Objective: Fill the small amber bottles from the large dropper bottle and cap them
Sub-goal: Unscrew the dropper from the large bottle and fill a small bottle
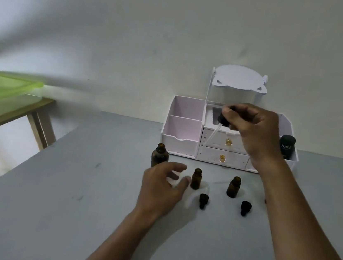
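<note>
Nearest the viewer, two black caps lie on their sides on the grey table (69, 214): the left cap (203, 200) and the right cap (245, 208).

Just behind them stand two small amber bottles, both open at the neck: the left small bottle (196, 178) and the right small bottle (233, 186), a little apart.

The left hand (161, 184) hovers low beside the left small bottle, fingers loosely spread and holding nothing (it looks ready to steady that bottle). Behind it stands the large amber bottle (160, 154), uncapped and upright.

Higher and farther back, the right hand (251, 126) pinches the black bulb of the dropper (223, 120), whose clear glass tube (212, 136) slants down and to the left, well above the bottles. Whether the tube holds liquid cannot be told.

To do this step well, the left hand should probably grip the small bottle first, then the tube tip should come straight over its narrow mouth before the bulb is squeezed gently.

Farthest back, a white organiser (184, 129) stands against the wall.
</note>
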Available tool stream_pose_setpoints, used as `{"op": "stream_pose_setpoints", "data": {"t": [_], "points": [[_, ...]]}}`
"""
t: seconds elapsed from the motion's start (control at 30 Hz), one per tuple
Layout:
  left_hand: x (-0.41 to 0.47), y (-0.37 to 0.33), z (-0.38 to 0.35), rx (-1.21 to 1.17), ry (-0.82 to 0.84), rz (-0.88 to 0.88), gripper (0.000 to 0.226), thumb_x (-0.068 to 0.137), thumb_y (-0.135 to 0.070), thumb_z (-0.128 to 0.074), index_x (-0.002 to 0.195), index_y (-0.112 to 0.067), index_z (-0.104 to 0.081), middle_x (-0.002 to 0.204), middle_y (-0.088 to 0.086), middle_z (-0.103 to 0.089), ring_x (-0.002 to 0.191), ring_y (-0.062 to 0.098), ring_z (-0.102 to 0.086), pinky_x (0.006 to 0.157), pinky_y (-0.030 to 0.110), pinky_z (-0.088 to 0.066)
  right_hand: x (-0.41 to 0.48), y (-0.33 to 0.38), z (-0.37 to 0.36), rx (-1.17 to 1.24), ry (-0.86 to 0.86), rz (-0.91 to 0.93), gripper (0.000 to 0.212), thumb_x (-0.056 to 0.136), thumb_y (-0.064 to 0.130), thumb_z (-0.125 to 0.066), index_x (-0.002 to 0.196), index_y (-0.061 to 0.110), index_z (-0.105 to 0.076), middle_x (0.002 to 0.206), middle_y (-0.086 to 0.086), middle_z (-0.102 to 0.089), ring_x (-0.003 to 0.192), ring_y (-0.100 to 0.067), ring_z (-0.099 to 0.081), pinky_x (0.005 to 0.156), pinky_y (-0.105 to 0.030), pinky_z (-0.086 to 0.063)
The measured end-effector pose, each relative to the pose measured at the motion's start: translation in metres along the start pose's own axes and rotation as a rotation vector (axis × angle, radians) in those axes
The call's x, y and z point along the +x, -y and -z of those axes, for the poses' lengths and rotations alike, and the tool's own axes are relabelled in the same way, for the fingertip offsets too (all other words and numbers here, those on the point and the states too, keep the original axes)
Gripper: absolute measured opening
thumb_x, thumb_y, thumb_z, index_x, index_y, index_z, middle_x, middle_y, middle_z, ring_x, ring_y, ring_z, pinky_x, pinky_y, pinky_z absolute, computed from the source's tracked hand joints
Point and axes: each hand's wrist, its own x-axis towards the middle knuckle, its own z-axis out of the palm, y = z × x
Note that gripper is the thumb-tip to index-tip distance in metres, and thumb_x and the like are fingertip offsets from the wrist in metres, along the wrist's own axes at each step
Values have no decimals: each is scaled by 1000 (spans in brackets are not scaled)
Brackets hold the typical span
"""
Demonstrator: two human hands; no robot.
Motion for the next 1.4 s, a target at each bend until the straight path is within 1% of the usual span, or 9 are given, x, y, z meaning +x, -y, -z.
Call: {"op": "stream_pose_setpoints", "data": {"t": [0.1, 0.2, 0.33, 0.47, 0.57, 0.83, 1.0, 1.17, 1.4], "points": [[3, -2, 29, -150, -231, -152, 3, 82, -23, -80, 84, -20, -79, 72, -9, -74, 62, 9, -69, 56, 25, -56, 1, 14, -9, 148, -26, 17, 7, 88, 15, -74, 86, 20, -77, 73, 6, -77, 72, -9, -73, 67, -27, -60], [16, 14, 50, -267, -351, -53, 23, 79, -39, -74, 93, -21, -78, 82, -10, -75, 73, 8, -70, 60, 26, -56, 2, 18, -27, 186, -15, 9, 5, 88, 15, -74, 91, 13, -78, 76, 0, -78, 70, -10, -72, 68, -27, -59], [32, 56, 57, -374, -162, 155, 51, 70, -51, -74, 117, -31, -71, 116, -9, -72, 106, 12, -69, 90, 53, -59, 1, 8, -50, 253, 4, -48, 4, 87, 14, -75, 90, 14, -77, 80, -3, -77, 78, -16, -75, 69, -25, -60], [36, 69, 52, -384, 92, 161, 76, 61, -45, -81, 133, -29, -63, 129, -6, -69, 116, 11, -67, 92, 31, -58, 1, -3, -60, 270, 8, -81, 2, 87, 14, -75, 88, 15, -77, 85, -10, -76, 85, -25, -73, 73, -29, -61], [39, 69, 47, -372, 186, 129, 67, 66, -26, -83, 131, -26, -65, 122, -5, -73, 114, 13, -68, 92, 31, -57, 1, -7, -63, 272, 18, -85, 4, 86, 14, -76, 85, 18, -77, 80, -3, -76, 82, -24, -72, 77, -34, -62], [41, 70, 45, -350, 189, 135, 56, 71, -16, -80, 125, -26, -69, 112, 3, -77, 103, 17, -74, 91, 31, -57, -3, -17, -76, 206, 104, -72, 5, 87, 14, -76, 91, 13, -77, 82, 0, -77, 85, -29, -73, 80, -42, -62], [42, 70, 44, -357, 192, 143, 53, 72, -16, -78, 123, -28, -69, 113, 5, -76, 105, 19, -73, 91, 30, -57, -6, -18, -86, 157, 179, -2, 12, 89, 15, -73, 100, 13, -76, 86, 8, -77, 81, -5, -74, 80, -29, -60], [41, 68, 44, -361, 196, 140, 50, 73, -14, -77, 118, -35, -69, 111, 1, -77, 101, 15, -74, 86, 26, -58, -11, -28, -99, 26, 236, 17, 21, 91, 21, -71, 109, 13, -76, 95, 5, -77, 85, -2, -71, 80, -19, -57], [42, 71, 43, -342, 200, 143, 50, 78, -11, -76, 125, -26, -69, 111, 2, -77, 100, 14, -75, 89, 31, -59, -28, -50, -115, -132, 367, -36, 21, 90, 27, -73, 105, 14, -78, 98, 2, -77, 87, -3, -71, 76, -5, -51]]}}
